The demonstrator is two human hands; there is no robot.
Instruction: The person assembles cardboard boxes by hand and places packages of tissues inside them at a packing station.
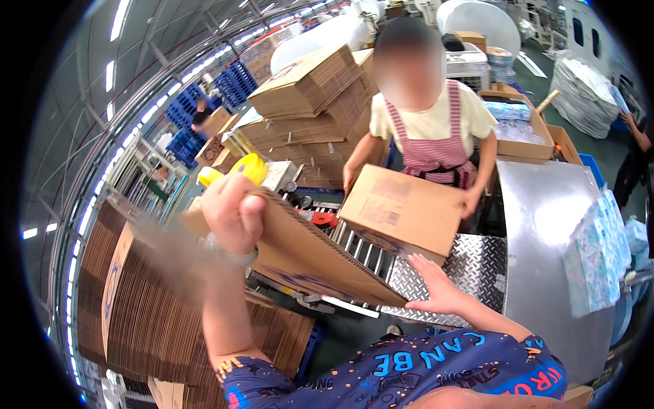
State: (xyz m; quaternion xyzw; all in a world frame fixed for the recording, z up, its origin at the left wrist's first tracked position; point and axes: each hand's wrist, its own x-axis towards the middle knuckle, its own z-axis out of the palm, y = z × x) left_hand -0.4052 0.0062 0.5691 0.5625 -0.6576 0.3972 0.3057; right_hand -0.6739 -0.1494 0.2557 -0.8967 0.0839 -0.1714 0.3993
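Slanting across the middle is a flattened cardboard box [310, 255], its corrugated edge facing up. My left hand [235, 210] is closed around its raised upper left end. At the lower right end my right hand [439, 286] lies open, fingers spread, with the thumb side against the cardboard. Just beyond those fingertips is a closed carton [402, 208] with printing on it. A co-worker [429, 129] in a striped apron holds that carton from both sides, over the rollers [361, 255] and a diamond-patterned metal plate [473, 273].
Tall stacks of flattened cardboard [163, 307] stand at left, with more [306, 92] behind. Yellow tape [251, 167] sits near the conveyor. A steel table [538, 211] runs along the right, with blue-patterned plastic packs [599, 249] beside it. An open carton [521, 140] stands at the table's far end.
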